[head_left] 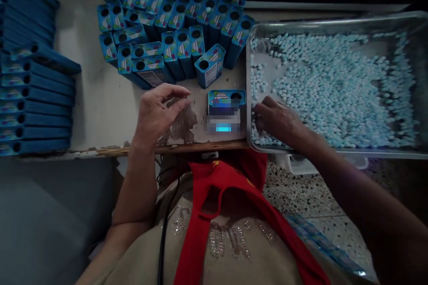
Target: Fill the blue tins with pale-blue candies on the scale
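Looks mid-work to me, tho hard to put a fig. on it. The pale blue pellets [334, 84] cover most of the metal tray [248, 71] at the R end of the counter [90, 98], w/ some bare patches nr its left side, so plenty's left there. R hand [276, 120] is down in the tray's near left corner, fingers bunched and pointing into the pellets; can't tell from here if they've got hold of any. L hand [160, 109] hangs just above the counter, thumb and forefinger curved twd each other w/ a small gap, nothing visible betw. them. Betw. the 2 hands, just beside the tray, is one blue pack [219, 97], its round dark opening facing up; the part below it is blurred, w/ a cyan glow [223, 128], poss. a small display, not sure. Beyond it there's a big cluster of similar packs [183, 49], mostly upright, openings uncapped as far as I can make out, one w/ a pale pellet on its top. Whether those are full or empty I can't say, so no real count of what's done. At far L, more are stacked on their sides [47, 107], neither hand nr 'em, prob. a separate batch.
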A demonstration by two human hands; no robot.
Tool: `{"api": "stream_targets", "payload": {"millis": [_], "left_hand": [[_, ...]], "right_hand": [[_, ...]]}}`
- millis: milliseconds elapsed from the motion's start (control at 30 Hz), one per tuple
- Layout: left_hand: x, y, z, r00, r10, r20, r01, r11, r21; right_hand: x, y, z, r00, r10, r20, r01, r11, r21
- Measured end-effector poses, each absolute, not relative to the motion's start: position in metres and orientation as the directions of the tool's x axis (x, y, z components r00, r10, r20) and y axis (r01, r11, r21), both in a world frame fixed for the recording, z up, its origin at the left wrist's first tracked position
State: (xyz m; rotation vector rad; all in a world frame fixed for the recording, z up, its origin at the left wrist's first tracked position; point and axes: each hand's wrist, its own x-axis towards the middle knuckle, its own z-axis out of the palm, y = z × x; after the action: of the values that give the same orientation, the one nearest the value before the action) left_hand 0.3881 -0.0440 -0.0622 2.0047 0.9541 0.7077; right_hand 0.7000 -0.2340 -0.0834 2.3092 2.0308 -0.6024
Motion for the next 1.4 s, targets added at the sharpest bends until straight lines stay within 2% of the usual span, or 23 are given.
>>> {"api": "stream_targets", "payload": {"millis": [100,200,300,400,500,567,700,800,933,1000,1067,1167,1267,1400], "left_hand": [[0.384,-0.045,-0.062,0.533,0.837,0.126,0.403,-0.381,0.832],[0.388,-0.046,-0.06,0.547,0.828,0.126,0.398,-0.389,0.831],[0.397,-0.046,-0.058,0.562,0.818,0.122,0.394,-0.395,0.83],[0.407,-0.044,-0.061,0.569,0.811,0.136,0.374,-0.403,0.836],[0.41,-0.041,-0.066,0.581,0.801,0.145,0.351,-0.407,0.843],[0.407,-0.038,-0.069,0.588,0.796,0.145,0.333,-0.402,0.853],[0.399,-0.033,-0.07,0.581,0.805,0.119,0.332,-0.369,0.868],[0.396,-0.03,-0.07,0.571,0.814,0.109,0.343,-0.357,0.869],[0.396,-0.027,-0.068,0.577,0.809,0.111,0.338,-0.361,0.869],[0.394,-0.025,-0.067,0.586,0.799,0.133,0.309,-0.372,0.875],[0.389,-0.022,-0.067,0.581,0.796,0.166,0.278,-0.386,0.88],[0.38,-0.016,-0.071,0.551,0.813,0.188,0.276,-0.391,0.878],[0.375,-0.013,-0.078,0.558,0.818,0.139,0.31,-0.361,0.879],[0.384,-0.024,-0.08,0.58,0.811,0.082,0.325,-0.322,0.889]], "right_hand": [[0.709,-0.239,-0.078,0.157,0.96,-0.233,0.9,-0.236,-0.368],[0.717,-0.243,-0.069,0.357,0.91,-0.211,0.742,-0.413,-0.528],[0.719,-0.243,-0.056,0.498,0.833,-0.242,0.58,-0.527,-0.621],[0.71,-0.233,-0.037,0.481,0.855,-0.195,0.524,-0.458,-0.718],[0.693,-0.213,-0.016,0.376,0.923,-0.078,0.576,-0.3,-0.76],[0.68,-0.197,-0.004,0.27,0.962,-0.046,0.679,-0.225,-0.699],[0.657,-0.17,0.011,0.049,0.995,-0.085,0.885,-0.082,-0.458],[0.649,-0.165,0.015,-0.021,0.992,-0.127,0.915,-0.032,-0.403],[0.656,-0.174,0.014,0.05,0.995,-0.083,0.849,-0.086,-0.522],[0.67,-0.184,0.007,0.183,0.982,-0.048,0.784,-0.175,-0.595],[0.689,-0.2,-0.004,0.333,0.941,-0.055,0.74,-0.297,-0.603],[0.718,-0.238,-0.025,0.388,0.905,-0.172,0.79,-0.423,-0.444],[0.728,-0.276,-0.047,0.314,0.897,-0.312,0.885,-0.395,-0.246],[0.716,-0.287,-0.069,0.285,0.914,-0.29,0.934,-0.333,-0.13]]}}
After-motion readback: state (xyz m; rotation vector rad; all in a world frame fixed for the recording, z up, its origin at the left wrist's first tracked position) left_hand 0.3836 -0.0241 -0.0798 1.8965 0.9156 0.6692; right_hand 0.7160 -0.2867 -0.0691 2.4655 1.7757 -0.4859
